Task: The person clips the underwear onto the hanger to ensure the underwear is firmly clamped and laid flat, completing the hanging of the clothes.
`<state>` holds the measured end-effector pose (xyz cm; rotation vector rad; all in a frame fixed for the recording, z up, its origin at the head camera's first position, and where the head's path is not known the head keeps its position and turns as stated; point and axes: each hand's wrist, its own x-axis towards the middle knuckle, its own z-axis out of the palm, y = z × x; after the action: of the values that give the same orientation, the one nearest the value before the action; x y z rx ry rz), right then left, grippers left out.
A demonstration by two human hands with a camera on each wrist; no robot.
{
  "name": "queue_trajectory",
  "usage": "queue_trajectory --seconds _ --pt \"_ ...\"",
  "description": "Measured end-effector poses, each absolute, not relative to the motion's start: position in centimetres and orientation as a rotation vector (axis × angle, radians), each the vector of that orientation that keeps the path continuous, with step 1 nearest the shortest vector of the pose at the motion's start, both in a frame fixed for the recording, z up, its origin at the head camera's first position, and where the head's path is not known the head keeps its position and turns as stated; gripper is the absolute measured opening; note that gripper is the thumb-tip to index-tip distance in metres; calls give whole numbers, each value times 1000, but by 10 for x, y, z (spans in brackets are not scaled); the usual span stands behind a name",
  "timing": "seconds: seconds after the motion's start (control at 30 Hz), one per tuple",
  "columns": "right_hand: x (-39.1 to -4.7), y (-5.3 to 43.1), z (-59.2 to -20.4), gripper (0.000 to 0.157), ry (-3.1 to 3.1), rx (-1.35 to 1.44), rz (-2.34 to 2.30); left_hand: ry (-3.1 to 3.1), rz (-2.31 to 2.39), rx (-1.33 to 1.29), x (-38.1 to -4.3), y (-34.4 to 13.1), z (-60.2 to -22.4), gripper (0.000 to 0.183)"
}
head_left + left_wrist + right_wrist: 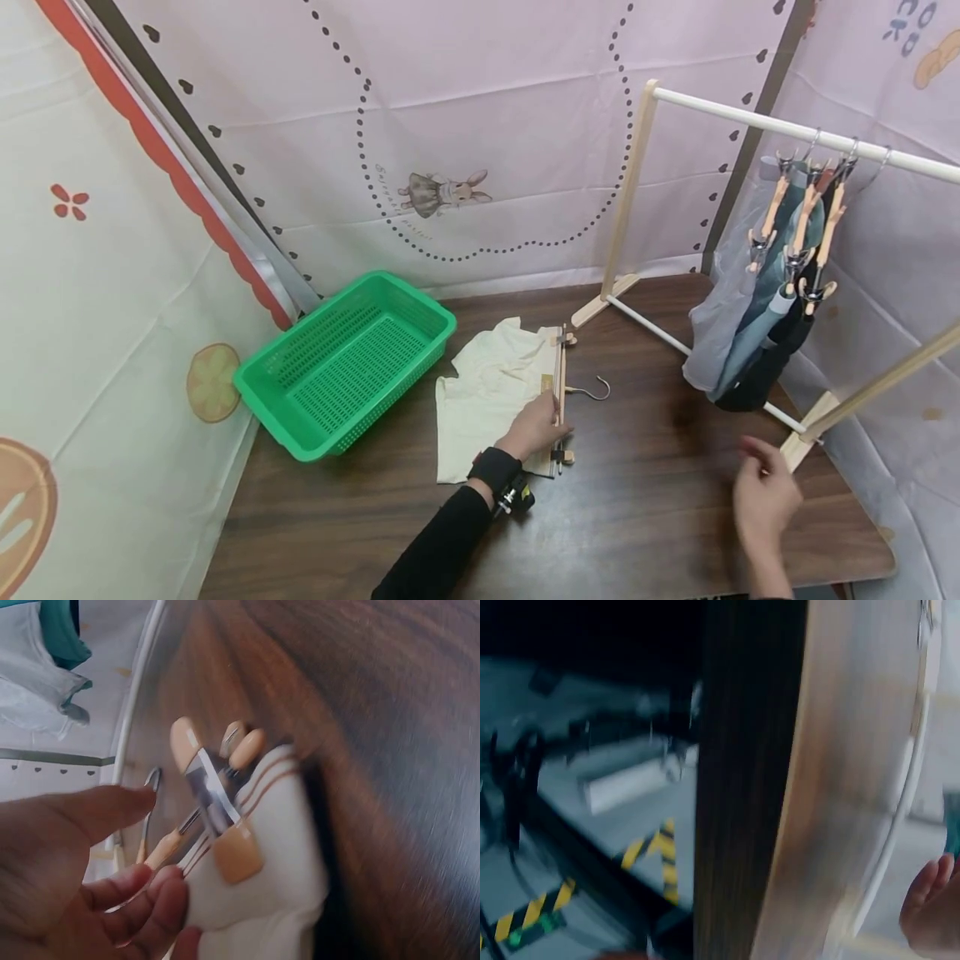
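A cream garment (495, 375), with brown stripes along its edge in the left wrist view, lies flat on the table. Its striped edge is held by the clips (561, 456) of a wooden clip hanger (562, 358), whose metal hook (600, 390) points right. My left hand (534, 427) is at the hanger's bar, fingertips over the garment's edge. In the left wrist view its thumb (120, 814) stands apart from the bent fingers (150, 900). Blurred, my right hand (765, 496) hangs over the table's right side, loosely bent and holding nothing.
A green plastic basket (341, 442) stands at the left. On the right, a wood-and-white rack (750, 121) carries several garments (772, 300) on clip hangers. Printed cloth walls (480, 83) surround the table (637, 533). The table's edge (780, 825) crosses the right wrist view.
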<state>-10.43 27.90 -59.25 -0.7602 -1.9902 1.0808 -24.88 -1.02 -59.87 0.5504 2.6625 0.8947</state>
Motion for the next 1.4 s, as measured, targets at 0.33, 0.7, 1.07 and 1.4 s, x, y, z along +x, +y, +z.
queue_trajectory --seconds 0.33,0.7,1.07,1.4 --pt "-96 360 -536 54 -1900 -1105 1102 2812 762 463 -249 3 -602 28" --pt "-120 390 -498 60 -2044 -1033 1176 2899 758 243 -248 8 -603 37" --pt "-129 394 -492 46 -2206 -952 859 2967 814 216 -243 9 -597 58" --pt "-129 396 -494 41 -2232 -885 773 2832 1045 239 -240 5 -595 49"
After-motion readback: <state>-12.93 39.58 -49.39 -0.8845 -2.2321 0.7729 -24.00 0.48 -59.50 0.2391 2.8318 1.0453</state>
